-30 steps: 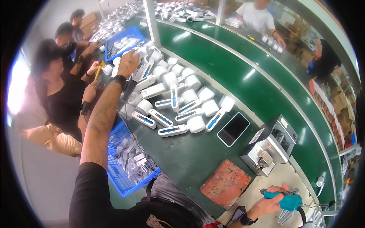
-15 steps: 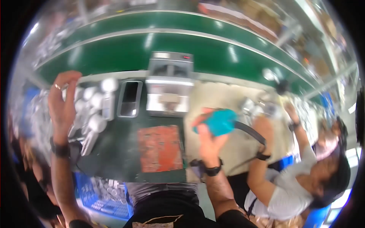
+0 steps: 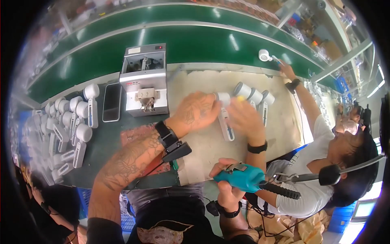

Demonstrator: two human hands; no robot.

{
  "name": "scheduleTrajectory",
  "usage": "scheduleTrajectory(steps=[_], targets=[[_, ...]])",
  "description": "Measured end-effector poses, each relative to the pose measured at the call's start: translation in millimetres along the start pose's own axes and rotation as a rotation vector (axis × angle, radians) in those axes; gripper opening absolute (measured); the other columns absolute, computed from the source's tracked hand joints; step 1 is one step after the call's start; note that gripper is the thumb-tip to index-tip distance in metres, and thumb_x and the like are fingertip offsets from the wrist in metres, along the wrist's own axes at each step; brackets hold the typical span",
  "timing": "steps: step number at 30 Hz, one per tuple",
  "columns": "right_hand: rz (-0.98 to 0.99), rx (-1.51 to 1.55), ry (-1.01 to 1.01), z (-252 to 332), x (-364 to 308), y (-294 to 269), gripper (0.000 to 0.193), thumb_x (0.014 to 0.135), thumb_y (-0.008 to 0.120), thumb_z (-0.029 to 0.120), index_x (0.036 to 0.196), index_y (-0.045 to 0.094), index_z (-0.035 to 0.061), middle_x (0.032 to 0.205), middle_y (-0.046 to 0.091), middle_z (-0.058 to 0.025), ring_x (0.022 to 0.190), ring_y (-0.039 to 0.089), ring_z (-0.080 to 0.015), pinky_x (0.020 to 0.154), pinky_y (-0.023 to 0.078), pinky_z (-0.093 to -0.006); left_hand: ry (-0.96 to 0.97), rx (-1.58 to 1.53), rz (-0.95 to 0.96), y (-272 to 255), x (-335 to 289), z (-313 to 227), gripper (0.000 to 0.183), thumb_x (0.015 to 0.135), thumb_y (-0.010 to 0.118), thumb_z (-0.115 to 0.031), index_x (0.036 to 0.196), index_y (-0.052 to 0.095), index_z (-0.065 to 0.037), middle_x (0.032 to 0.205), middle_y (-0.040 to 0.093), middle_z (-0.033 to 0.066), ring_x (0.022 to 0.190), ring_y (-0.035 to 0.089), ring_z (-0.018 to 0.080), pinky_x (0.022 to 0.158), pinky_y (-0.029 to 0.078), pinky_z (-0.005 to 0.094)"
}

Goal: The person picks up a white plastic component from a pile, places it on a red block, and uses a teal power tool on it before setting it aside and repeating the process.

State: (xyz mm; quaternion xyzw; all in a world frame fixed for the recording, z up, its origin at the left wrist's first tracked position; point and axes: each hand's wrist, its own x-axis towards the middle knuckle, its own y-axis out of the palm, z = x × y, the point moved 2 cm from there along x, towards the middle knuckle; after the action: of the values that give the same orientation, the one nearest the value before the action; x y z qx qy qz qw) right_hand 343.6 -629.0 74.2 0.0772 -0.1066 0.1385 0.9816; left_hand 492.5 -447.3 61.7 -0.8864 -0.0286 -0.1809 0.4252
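My left hand reaches across to the right, its fingers closed at the round head of a white handheld device with a slotted handle. A co-worker's blurred hand is close beside that device's other side. Low in front of me, my right hand is wrapped round a teal electric screwdriver, whose black cord leads off right from a metal hook. More white devices lie just past the co-worker's hand. A silver screw feeder stands left of my left hand.
Many similar white devices are heaped at the left, beside a phone. A worn red mat lies partly under my left forearm. Behind the bench runs a green conveyor, where the co-worker's other hand reaches a white device.
My left hand has moved from the heap at the left across to the device at the right. My right hand has drawn the screwdriver down towards me. The view has shifted.
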Motion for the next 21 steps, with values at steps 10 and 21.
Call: scheduleTrajectory(steps=[10,21], targets=[[-0.129,-0.124,-0.013,-1,22,16,0.069,0.086,0.07,0.05,0.122,0.053,-0.0064,0.082,0.064,-0.0104,0.073,0.058,-0.0167,0.066,0.045,-0.028,-0.156,0.178,0.145,43,-6,-19,0.056,0.087,0.051,-0.059,0.089,0.067,-0.006,0.084,0.066,0.0119,0.083,0.063,0.0311,0.077,0.045,0.0447],[-0.185,-0.158,-0.073,-20,39,37,0.065,0.094,0.061,0.05,0.121,0.048,-0.0069,0.086,0.06,-0.0135,0.073,0.057,-0.0195,0.063,0.047,-0.031,0.204,-0.11,-0.305,-50,-91,17,0.032,0.08,0.075,-0.023,0.101,0.061,-0.005,0.1,0.063,0.0112,0.088,0.066,0.0325,0.074,0.056,0.0417]])
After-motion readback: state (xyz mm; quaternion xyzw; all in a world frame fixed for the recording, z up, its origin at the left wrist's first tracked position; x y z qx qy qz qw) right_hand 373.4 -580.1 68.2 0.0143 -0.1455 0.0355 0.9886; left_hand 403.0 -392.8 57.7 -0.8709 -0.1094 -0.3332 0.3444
